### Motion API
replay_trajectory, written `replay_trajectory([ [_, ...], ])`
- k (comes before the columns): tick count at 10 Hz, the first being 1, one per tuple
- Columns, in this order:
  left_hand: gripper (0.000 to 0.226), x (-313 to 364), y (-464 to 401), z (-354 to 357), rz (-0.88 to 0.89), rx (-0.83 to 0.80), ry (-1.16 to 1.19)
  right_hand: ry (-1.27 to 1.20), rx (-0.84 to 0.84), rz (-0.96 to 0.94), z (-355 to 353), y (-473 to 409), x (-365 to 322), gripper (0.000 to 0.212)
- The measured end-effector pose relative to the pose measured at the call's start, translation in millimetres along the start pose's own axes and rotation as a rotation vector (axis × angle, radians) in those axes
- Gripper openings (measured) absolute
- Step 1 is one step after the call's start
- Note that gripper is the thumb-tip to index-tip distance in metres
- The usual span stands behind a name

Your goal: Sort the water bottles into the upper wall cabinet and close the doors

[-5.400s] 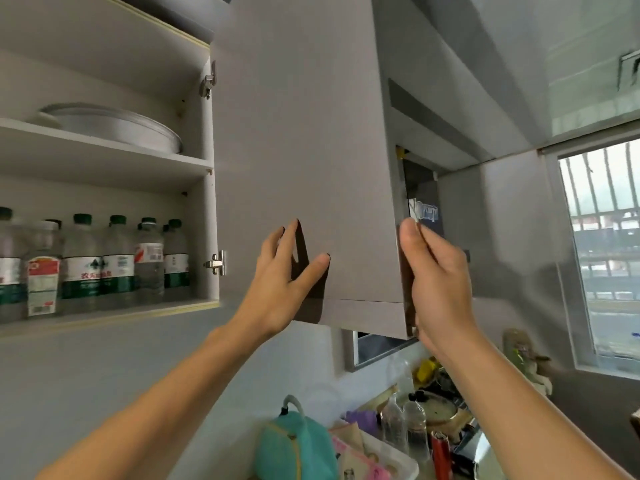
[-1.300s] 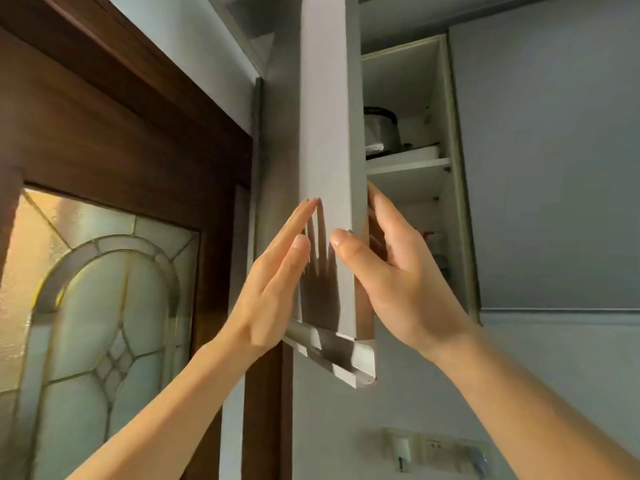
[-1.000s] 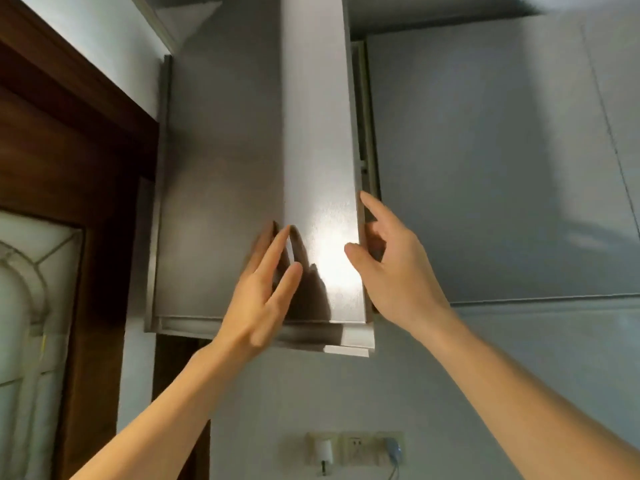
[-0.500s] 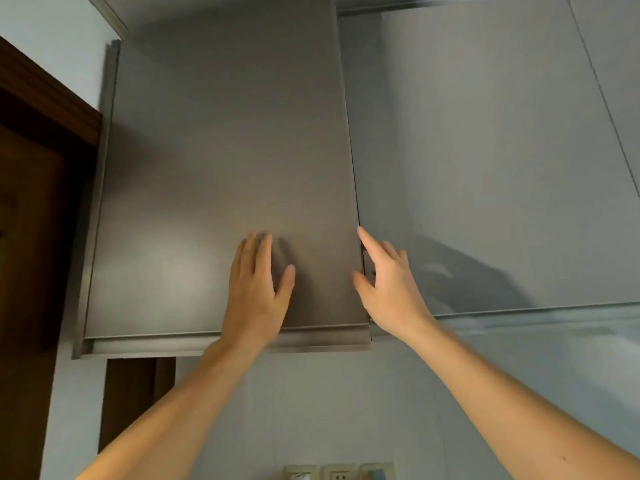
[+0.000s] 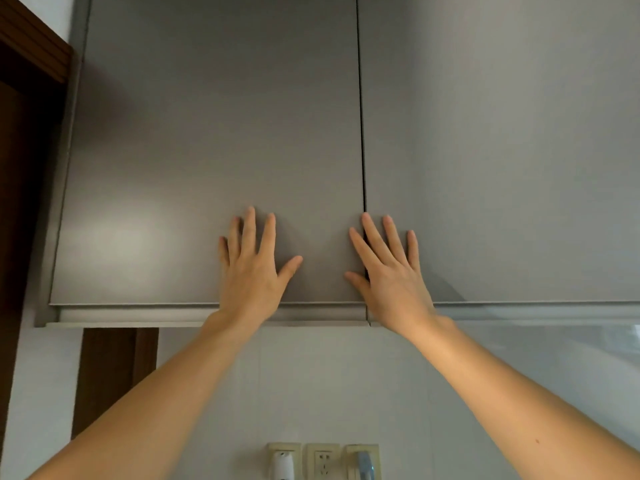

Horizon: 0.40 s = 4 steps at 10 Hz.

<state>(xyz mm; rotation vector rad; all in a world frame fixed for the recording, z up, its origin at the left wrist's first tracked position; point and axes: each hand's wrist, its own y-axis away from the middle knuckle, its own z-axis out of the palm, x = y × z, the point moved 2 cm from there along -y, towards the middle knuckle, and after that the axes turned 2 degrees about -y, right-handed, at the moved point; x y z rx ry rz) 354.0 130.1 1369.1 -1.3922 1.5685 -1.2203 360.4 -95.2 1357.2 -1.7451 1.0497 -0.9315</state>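
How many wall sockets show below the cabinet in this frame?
3, in a row at the bottom edge: left socket with a white plug, middle socket unused, right socket with a bluish plug. All are cropped; more may sit outside view.

Two bare forearms come up from the 7 and 5 o'clock corners, with no sleeve, watch or bracelet on either. The left hand (image 5: 254,271) has no ring and short, unpainted nails. The right hand (image 5: 391,275) is likewise unadorned, its nails short and plain. A small dark mole sits on the right forearm toward 4 o'clock.
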Motion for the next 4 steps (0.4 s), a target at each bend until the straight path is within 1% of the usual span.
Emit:
replay_trajectory([
  [1, 0.075, 1.3, 1.8, -9.6, 0.009, -0.015, 0.111, -0.021, -0.057, 0.013, -5.2, 3.1, -4.5, 0.068],
  [2, 0.061, 2.7, 12.5, -28.3, -0.048, 0.020, 0.491, -0.076, -0.136, 0.067, -14.7, 18.2, -11.4, 0.064],
  [3, 0.044, 1.7, 30.3, -52.6, -0.149, 0.066, 0.763, -0.242, -0.148, 0.168, -31.6, 49.8, -26.9, 0.053],
  [4, 0.032, -13.2, 60.1, -74.5, -0.194, 0.018, 0.890, -0.416, -0.030, 0.334, -68.8, 77.8, -37.0, 0.031],
])
